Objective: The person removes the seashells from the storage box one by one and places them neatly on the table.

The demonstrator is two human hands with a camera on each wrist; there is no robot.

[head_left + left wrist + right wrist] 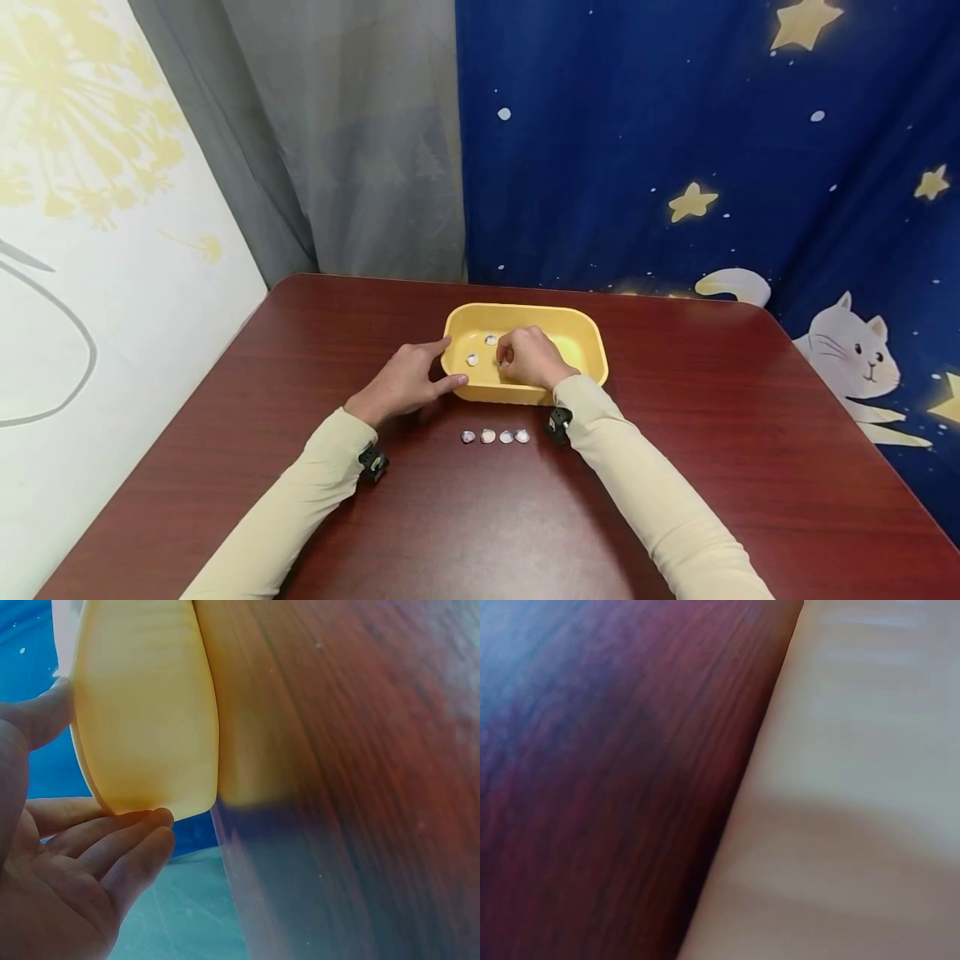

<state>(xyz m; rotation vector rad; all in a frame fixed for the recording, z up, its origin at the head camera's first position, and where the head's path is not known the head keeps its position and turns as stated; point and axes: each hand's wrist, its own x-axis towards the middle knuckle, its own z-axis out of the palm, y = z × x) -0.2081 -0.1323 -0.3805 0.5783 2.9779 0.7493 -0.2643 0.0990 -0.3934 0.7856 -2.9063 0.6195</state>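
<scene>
A yellow plastic tub (525,395) stands on the dark red table. My left hand (408,379) grips its left end, thumb and fingers spread along the wall; in the left wrist view the left hand (82,855) shows its fingers bent against the tub's outer side (150,712). Inside the tub is my right hand (531,357), fingers curled down near the floor; whatever lies at its fingertips is hidden. Two small whitish shells, one farther back (491,340) and one nearer (472,360), lie to its left. The right wrist view shows only the tub wall (840,825) up close.
Several similar small shells (488,436) lie in a row on the table (480,517), in front of the tub. A grey curtain (375,150) and a blue starry curtain (600,150) hang behind the table's far edge. A white patterned wall (112,275) stands at left.
</scene>
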